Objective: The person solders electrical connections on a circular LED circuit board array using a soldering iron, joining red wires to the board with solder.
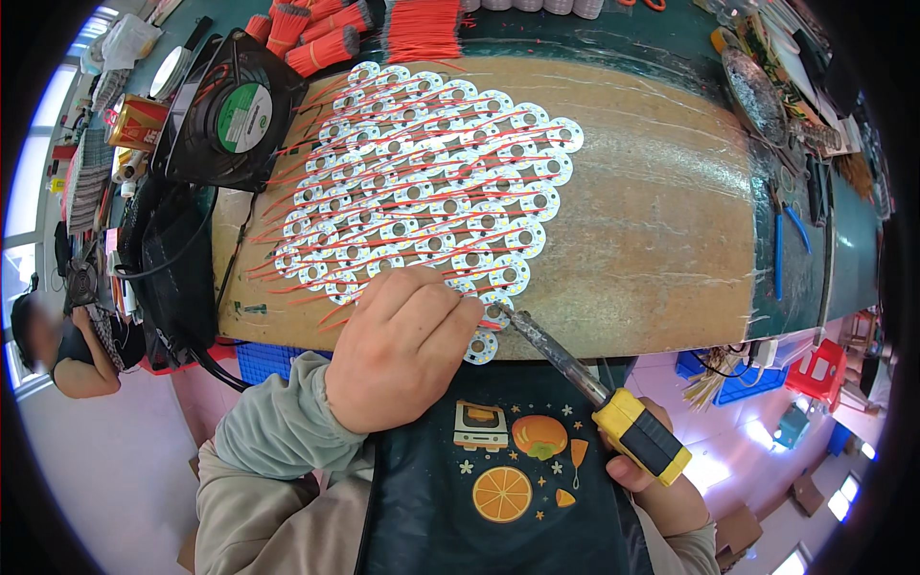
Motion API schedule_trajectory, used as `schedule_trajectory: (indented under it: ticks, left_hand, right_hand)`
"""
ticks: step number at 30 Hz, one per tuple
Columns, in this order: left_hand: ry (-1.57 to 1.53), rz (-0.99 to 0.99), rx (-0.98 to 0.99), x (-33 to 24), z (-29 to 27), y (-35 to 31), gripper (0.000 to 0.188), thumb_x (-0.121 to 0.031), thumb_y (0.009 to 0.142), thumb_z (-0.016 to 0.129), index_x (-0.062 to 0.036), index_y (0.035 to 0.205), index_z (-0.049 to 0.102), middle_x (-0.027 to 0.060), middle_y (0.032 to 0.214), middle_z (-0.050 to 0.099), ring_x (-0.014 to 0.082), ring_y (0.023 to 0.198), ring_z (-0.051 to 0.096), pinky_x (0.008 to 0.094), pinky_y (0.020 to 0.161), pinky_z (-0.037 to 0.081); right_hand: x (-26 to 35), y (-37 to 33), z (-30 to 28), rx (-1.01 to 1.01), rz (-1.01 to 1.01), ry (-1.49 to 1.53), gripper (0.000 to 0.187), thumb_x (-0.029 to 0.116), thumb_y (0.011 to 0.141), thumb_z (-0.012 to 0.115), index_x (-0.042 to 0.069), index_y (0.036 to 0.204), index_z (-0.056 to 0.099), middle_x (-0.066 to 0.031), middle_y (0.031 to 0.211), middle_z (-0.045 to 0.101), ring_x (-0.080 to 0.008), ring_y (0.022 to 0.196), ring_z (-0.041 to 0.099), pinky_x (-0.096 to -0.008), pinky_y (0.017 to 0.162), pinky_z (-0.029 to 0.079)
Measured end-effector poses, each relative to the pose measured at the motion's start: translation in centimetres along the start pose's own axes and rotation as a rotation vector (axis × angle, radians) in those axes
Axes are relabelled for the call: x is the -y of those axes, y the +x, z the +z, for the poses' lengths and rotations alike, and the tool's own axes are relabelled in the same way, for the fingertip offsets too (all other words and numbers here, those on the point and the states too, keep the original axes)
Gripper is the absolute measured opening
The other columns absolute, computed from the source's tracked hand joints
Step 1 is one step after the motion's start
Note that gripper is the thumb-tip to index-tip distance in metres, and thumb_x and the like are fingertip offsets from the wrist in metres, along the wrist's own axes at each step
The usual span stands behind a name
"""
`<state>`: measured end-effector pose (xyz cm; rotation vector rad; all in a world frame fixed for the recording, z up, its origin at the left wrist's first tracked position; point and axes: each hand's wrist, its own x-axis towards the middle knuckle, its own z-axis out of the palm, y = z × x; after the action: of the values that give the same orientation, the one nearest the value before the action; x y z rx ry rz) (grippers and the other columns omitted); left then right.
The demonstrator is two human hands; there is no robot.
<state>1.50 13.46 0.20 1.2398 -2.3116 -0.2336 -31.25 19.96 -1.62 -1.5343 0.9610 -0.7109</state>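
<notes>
Many round white LED boards with centre holes lie in slanting rows on the brown work board. Red wires run across them, their loose ends trailing left. My left hand rests over the near rows, fingers pinched together; a short red wire comes out from under the fingertips, which hide most of it. My right hand is closed around the yellow-and-black handle of a soldering iron. Its tip meets a board beside my left fingertips. One more LED board sits at the near edge.
A black fan stands at the left. Bundles of red wire lie at the back. Blue-handled pliers and a metal dish are on the right. A dark printed apron covers my lap. Another person's arm shows far left.
</notes>
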Motion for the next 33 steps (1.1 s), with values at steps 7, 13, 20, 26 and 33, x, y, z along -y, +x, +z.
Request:
schedule_trajectory:
  ticks: [7, 13, 20, 26, 33]
  left_hand:
    - [0.012, -0.002, -0.009, -0.2, -0.2, 0.4, 0.038, 0.005, 0.064, 0.074, -0.0023, 0.101, 0.070, 0.0077, 0.091, 0.063, 0.0275, 0.088, 0.065, 0.0379, 0.077, 0.053]
    - [0.010, 0.003, -0.014, -0.2, -0.2, 0.3, 0.038, 0.005, 0.064, 0.074, -0.0020, 0.101, 0.070, 0.0078, 0.091, 0.063, 0.0279, 0.088, 0.065, 0.0380, 0.077, 0.053]
    - [-0.096, -0.023, -0.059, 0.0, -0.5, 0.8, 0.042, 0.007, 0.062, 0.077, -0.0025, 0.103, 0.070, 0.0085, 0.091, 0.063, 0.0278, 0.085, 0.064, 0.0381, 0.073, 0.052]
    - [-0.150, -0.084, -0.019, -0.7, -2.2, 0.6, 0.035, 0.004, 0.069, 0.072, -0.0007, 0.103, 0.072, 0.0076, 0.088, 0.061, 0.0267, 0.085, 0.063, 0.0388, 0.073, 0.052]
    - [-0.204, -0.058, 0.018, -0.6, -2.0, 0.2, 0.035, 0.004, 0.069, 0.072, -0.0017, 0.104, 0.072, 0.0073, 0.088, 0.061, 0.0267, 0.083, 0.063, 0.0382, 0.072, 0.051]
  right_hand:
    - [0.1, 0.2, 0.1, -0.009, -0.023, -0.049, 0.048, 0.046, 0.083, 0.082, 0.003, 0.098, 0.067, -0.0081, 0.075, 0.064, -0.0255, 0.061, 0.064, -0.0332, 0.057, 0.050]
    - [0.0, -0.2, 0.2, 0.001, 0.021, 0.117, 0.043, 0.041, 0.084, 0.082, 0.002, 0.099, 0.070, -0.0095, 0.080, 0.067, -0.0270, 0.064, 0.066, -0.0338, 0.058, 0.051]
    - [-0.5, -1.0, 0.3, -0.079, 0.011, 0.201, 0.042, 0.036, 0.084, 0.082, 0.000, 0.102, 0.071, -0.0115, 0.085, 0.068, -0.0286, 0.067, 0.067, -0.0343, 0.060, 0.051]
    - [-0.6, -2.2, -0.7, -0.048, 0.109, 0.197, 0.049, 0.039, 0.081, 0.083, -0.002, 0.105, 0.070, -0.0115, 0.086, 0.069, -0.0282, 0.068, 0.067, -0.0332, 0.062, 0.051]
    - [-0.8, -2.4, -1.0, -0.025, 0.057, 0.104, 0.049, 0.038, 0.082, 0.082, -0.002, 0.106, 0.069, -0.0104, 0.082, 0.066, -0.0278, 0.064, 0.064, -0.0340, 0.058, 0.048]
